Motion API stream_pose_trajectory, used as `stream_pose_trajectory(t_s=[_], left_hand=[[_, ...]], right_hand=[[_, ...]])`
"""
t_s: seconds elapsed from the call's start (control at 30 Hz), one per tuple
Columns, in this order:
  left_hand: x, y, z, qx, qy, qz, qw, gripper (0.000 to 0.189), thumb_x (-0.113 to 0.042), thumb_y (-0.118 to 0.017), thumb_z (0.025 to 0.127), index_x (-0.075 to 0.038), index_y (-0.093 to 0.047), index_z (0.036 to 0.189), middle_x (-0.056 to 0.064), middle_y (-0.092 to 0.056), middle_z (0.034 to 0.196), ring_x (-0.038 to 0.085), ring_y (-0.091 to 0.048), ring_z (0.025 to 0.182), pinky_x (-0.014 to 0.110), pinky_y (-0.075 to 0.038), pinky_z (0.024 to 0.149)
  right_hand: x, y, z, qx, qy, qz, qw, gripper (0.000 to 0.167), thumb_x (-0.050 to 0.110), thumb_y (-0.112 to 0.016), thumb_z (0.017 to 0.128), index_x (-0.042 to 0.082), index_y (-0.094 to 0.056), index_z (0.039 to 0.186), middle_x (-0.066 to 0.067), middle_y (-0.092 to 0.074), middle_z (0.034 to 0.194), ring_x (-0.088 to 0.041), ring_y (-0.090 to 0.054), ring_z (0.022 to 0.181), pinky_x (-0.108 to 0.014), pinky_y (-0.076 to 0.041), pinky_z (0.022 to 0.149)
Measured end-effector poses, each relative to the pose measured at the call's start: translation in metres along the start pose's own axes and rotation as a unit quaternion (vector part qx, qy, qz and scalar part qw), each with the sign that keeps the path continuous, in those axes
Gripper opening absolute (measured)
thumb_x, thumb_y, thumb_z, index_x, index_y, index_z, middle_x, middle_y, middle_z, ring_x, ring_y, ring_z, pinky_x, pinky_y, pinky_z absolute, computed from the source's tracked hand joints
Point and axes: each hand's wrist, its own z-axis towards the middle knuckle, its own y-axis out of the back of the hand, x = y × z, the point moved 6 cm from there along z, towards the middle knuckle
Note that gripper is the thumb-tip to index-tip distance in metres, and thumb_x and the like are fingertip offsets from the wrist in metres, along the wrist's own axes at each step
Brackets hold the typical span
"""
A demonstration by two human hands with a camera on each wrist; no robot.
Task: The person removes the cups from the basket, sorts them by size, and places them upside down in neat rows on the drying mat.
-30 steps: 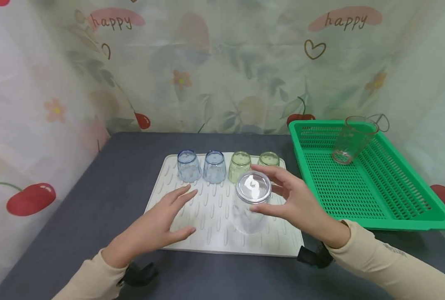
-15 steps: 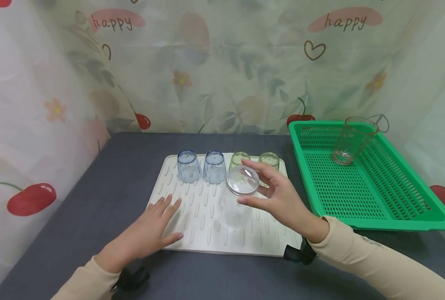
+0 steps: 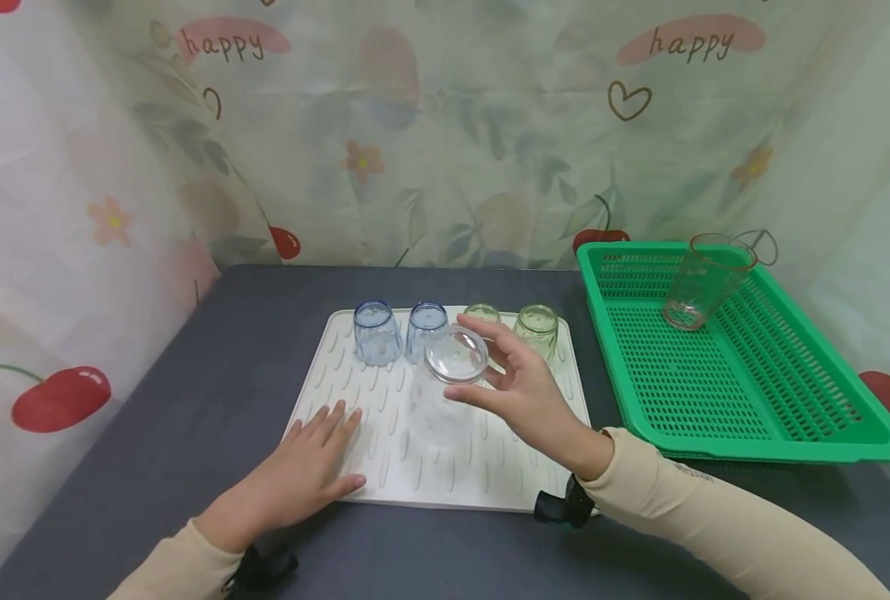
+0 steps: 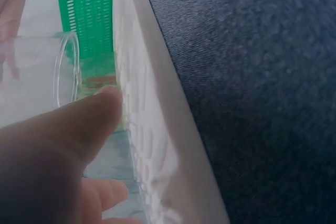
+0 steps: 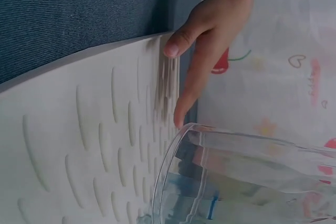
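Note:
My right hand (image 3: 531, 400) holds a clear glass (image 3: 456, 357) by its base, thumb on the near side and fingers on the far side. The glass is upside down over the middle of the white ridged mat (image 3: 392, 450). In the left wrist view its rim is apart from the mat. My left hand (image 3: 291, 479) lies flat with fingers spread at the mat's front left edge; whether it presses on the mat I cannot tell. Along the back of the mat stand two blue glasses (image 3: 377, 335) and two green glasses (image 3: 538, 330), upside down. My right hand partly hides one green glass.
To the right of the mat is a green perforated basket (image 3: 752, 446). In it, a clear glass mug (image 3: 703, 287) with a pinkish rim leans near the back. The dark tabletop (image 3: 190, 400) surrounds the mat, and patterned curtains (image 3: 445, 167) enclose the back and sides.
My right hand has carried the clear glass leftward over the mat. My left hand has drawn back toward the mat's left edge and lowered.

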Motion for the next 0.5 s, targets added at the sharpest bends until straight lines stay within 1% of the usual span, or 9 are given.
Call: stream_pose_trajectory(t_s=[0.27,0.43,0.5], left_hand=[[0.002,-0.006,0.0,0.022,0.023,0.004,0.9995,0.08,-0.05,-0.06,0.091,-0.004,-0.033,0.15,0.025,-0.026,0.156,0.047,-0.024,0.142,0.07,-0.022,0.106],[0.005,-0.01,0.001,0.038,0.034,0.002,0.9987,0.082,-0.053,-0.059,0.09,-0.005,-0.031,0.151,0.024,-0.023,0.157,0.046,-0.022,0.143,0.07,-0.019,0.107],[0.006,-0.012,0.002,0.042,0.034,0.0,0.9985,0.082,-0.053,-0.059,0.09,-0.005,-0.031,0.151,0.023,-0.023,0.157,0.046,-0.022,0.143,0.07,-0.019,0.107]], right_hand=[[-0.006,-0.017,0.008,0.004,0.004,-0.017,0.9998,0.076,-0.001,-0.08,0.075,0.007,-0.045,0.142,-0.008,-0.042,0.148,-0.02,-0.041,0.138,-0.036,-0.042,0.104],[-0.015,-0.024,0.012,0.012,-0.006,-0.028,0.9995,0.074,0.002,-0.079,0.077,0.007,-0.045,0.142,-0.009,-0.041,0.148,-0.02,-0.04,0.139,-0.036,-0.041,0.104],[-0.02,-0.025,0.014,0.012,-0.008,-0.033,0.9993,0.074,0.003,-0.079,0.077,0.006,-0.045,0.142,-0.009,-0.042,0.146,-0.021,-0.04,0.139,-0.037,-0.041,0.105]])
